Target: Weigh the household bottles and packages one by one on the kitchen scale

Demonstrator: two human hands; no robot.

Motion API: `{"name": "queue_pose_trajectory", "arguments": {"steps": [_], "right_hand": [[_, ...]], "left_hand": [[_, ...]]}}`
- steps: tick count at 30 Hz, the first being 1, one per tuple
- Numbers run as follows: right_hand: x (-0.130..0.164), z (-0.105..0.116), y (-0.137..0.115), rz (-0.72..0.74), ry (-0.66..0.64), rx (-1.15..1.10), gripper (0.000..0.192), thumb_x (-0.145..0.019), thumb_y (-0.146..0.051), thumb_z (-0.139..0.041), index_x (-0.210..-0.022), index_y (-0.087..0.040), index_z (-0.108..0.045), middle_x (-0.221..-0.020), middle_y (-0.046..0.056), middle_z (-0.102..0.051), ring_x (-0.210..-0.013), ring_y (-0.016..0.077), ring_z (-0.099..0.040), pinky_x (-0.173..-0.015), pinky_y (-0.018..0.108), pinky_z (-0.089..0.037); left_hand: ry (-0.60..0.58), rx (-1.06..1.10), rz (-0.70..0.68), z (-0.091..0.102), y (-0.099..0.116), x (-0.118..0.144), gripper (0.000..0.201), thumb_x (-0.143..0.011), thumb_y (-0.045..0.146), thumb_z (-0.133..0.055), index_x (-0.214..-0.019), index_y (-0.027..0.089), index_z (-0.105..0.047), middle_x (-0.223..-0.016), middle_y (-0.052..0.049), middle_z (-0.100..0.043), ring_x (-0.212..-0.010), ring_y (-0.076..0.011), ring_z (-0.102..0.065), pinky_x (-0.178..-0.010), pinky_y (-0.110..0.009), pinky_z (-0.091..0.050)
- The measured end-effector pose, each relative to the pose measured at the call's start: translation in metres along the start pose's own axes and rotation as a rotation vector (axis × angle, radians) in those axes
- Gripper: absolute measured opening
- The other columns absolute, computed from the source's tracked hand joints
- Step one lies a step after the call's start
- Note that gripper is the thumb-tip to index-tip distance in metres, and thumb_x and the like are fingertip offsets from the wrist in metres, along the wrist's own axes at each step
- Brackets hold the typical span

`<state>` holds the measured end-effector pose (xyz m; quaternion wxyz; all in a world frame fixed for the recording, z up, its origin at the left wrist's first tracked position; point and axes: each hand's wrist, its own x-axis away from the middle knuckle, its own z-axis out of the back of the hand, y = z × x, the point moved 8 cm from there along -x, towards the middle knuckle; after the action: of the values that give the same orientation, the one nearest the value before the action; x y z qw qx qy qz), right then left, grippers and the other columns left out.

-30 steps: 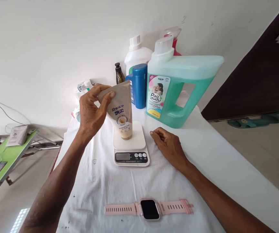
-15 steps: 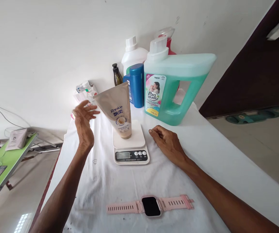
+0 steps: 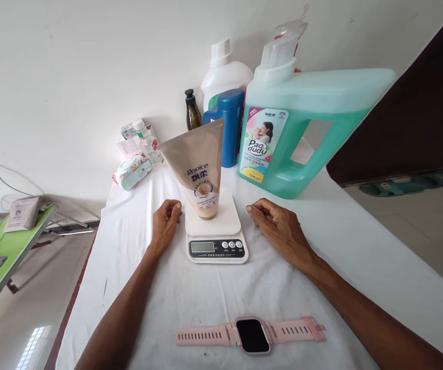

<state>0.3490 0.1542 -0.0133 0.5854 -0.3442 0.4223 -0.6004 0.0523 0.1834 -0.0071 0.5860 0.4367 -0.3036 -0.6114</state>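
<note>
surface: white cloth on table (image 3: 321, 241), plain white wall behind
scale: kitchen scale (image 3: 216, 236), centre of frame, display faces the camera, reading too small to tell
tube: beige shampoo tube (image 3: 200, 167) stands cap-down on the scale platform, upright, nothing touching it
left hand: left hand (image 3: 165, 223) resting on cloth just left of the scale, fingers curled loosely, holds nothing
right hand: right hand (image 3: 278, 231) on cloth just right of the scale, loosely curled, empty
back row: green jug (image 3: 302, 133), blue bottle (image 3: 229, 126), white bottle (image 3: 223, 77), upper centre
foreground: pink watch (image 3: 250, 334), lower centre
progress: looks like tube is placed and hands are off; reading the weight appears to be what's left
</note>
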Motion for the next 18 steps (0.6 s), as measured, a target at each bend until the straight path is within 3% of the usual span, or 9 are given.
{"name": "queue_pose_trajectory", "arguments": {"steps": [18], "right_hand": [[-0.0004, 0.0002, 0.0014, -0.003, 0.002, 0.017, 0.039, -0.092, -0.058, -0.053, -0.075, -0.024, -0.052, -0.061, -0.003, -0.049, -0.057, 0.0141, -0.043, -0.059, 0.030, -0.035]], "left_hand": [[-0.016, -0.097, 0.011, -0.0039, -0.0003, -0.0006, 0.024, -0.093, 0.042, -0.062, -0.097, 0.020, -0.070, -0.078, -0.003, -0.070, -0.067, -0.0158, -0.059, -0.064, -0.028, -0.048]]}}
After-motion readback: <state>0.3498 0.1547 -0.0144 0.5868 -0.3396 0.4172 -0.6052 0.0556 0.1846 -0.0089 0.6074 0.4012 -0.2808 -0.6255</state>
